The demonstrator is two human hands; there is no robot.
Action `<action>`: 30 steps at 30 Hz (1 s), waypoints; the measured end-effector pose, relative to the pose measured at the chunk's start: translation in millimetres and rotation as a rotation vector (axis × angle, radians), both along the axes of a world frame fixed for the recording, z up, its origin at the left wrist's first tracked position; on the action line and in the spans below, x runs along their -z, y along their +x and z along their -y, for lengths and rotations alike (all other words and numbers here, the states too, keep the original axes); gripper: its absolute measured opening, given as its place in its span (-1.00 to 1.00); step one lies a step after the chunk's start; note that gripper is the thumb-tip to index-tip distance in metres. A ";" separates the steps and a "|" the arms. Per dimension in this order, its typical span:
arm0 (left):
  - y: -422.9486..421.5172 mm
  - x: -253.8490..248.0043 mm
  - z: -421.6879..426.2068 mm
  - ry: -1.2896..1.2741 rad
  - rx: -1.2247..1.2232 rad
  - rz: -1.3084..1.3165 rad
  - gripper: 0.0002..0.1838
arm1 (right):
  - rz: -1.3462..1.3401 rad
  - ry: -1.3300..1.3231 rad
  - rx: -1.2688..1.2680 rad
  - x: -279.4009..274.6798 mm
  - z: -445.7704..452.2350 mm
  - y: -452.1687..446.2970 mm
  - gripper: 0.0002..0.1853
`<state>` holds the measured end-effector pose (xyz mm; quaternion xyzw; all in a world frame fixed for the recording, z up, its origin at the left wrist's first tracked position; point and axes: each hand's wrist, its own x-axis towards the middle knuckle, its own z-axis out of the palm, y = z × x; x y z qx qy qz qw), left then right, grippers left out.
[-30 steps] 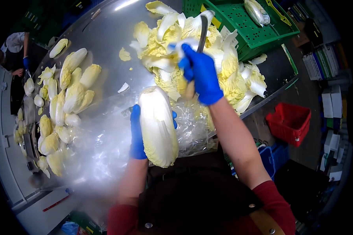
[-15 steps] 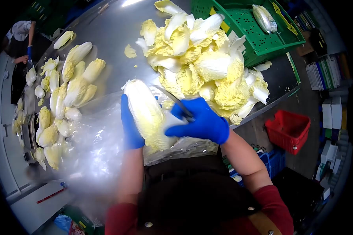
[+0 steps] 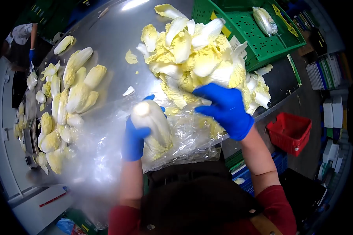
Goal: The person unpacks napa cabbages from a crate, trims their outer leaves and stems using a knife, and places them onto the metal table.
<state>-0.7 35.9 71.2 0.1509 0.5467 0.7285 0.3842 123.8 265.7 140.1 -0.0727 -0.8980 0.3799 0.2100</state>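
Observation:
A pale Chinese cabbage (image 3: 157, 127) is in my left hand (image 3: 135, 135), its round cut base tilted up toward the camera. The gloved thumb lies across its front and fingertips show behind it. My right hand (image 3: 227, 111), also in a blue glove, is at the near side of the loose leaf pile (image 3: 200, 51), fingers stretched out and apart, with nothing visible in them. No knife can be seen. Clear plastic film (image 3: 184, 133) lies crumpled under and beside the held cabbage. A small white scrap (image 3: 128, 91) rests on the metal table (image 3: 117, 47).
Several cabbages (image 3: 80, 96) lie on the left of the table. A green crate (image 3: 239, 29) at the back right holds a wrapped cabbage (image 3: 264, 21). Right of the table are a red bin (image 3: 289, 134) and a blue crate (image 3: 280, 162). Another person (image 3: 21, 35) works at far left.
My right hand has moved off the cabbage toward the leaf pile and its fingers have spread; the knife is out of sight. The cabbage's base has turned toward the camera in my left hand.

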 end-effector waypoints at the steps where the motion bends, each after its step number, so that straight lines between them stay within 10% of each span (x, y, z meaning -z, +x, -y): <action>1: 0.0 -3.9 3.9 -0.073 0.042 0.053 -0.04 | 0.024 0.063 -0.079 5.2 9.1 -1.1 -0.66; 17: 48.2 -42.9 -5.7 -0.135 -0.006 0.233 -0.16 | 0.124 0.410 -0.206 5.4 27.8 6.9 -0.59; 24: 46.5 -52.4 9.8 -0.186 0.013 -0.140 -0.07 | 0.267 -0.243 0.072 33.9 -38.8 18.7 -0.74; 30: 49.5 -54.1 -18.0 -0.222 -0.077 -0.387 -0.19 | 0.038 0.175 -0.122 6.5 37.8 16.3 -0.65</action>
